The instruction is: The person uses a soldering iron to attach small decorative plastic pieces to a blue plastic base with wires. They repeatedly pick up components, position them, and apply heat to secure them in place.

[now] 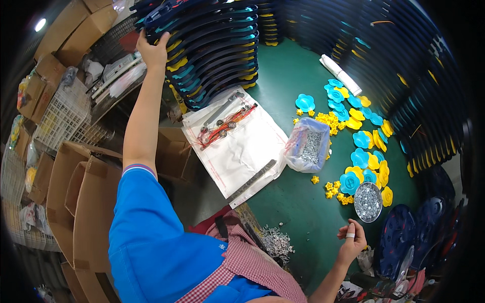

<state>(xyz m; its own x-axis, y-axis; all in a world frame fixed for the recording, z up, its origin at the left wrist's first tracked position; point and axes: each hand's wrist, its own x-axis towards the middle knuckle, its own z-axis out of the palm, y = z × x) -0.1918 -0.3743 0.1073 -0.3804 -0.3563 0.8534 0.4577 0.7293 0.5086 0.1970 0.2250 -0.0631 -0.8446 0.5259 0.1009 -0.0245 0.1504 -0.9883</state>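
My left hand reaches up to the top of a tall stack of curved dark blue plastic panels. Its fingers grip the edge of the uppermost panel, and the fingertips are partly hidden. Low on the right, my right hand hovers by the table with its fingers loosely bent and apart, nothing visible in them. A pale band circles one finger. Just beyond it stands a round metal bowl of small silvery screws or washers.
Turquoise and yellow plastic flowers lie across the green table. A lined tub holds small metal parts. Wired parts rest on a white sheet. More panel stacks line the back; cardboard boxes stand left.
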